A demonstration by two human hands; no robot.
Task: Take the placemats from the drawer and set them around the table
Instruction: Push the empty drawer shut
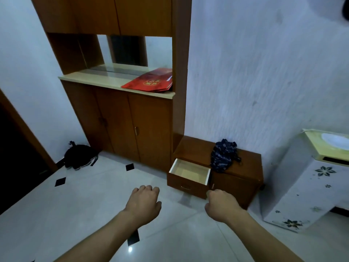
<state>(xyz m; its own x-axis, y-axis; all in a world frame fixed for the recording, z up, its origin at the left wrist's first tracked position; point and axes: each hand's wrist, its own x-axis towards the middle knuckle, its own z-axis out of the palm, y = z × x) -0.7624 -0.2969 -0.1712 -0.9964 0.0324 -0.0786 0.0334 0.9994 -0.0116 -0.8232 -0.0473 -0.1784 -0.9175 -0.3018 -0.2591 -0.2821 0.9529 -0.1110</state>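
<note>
A low brown cabinet stands against the wall with its left drawer pulled out. The drawer's pale inside shows nothing in it; no placemats are in view. My left hand hovers over the floor, short of the drawer, fingers curled with nothing in them. My right hand is a loose fist just below the drawer's right front corner, holding nothing. No table is in view.
A tall wooden sideboard with a mirror carries red paper bags on its counter. A dark striped cloth lies on the low cabinet. A black bag sits on the tiled floor; a white flowered appliance stands right.
</note>
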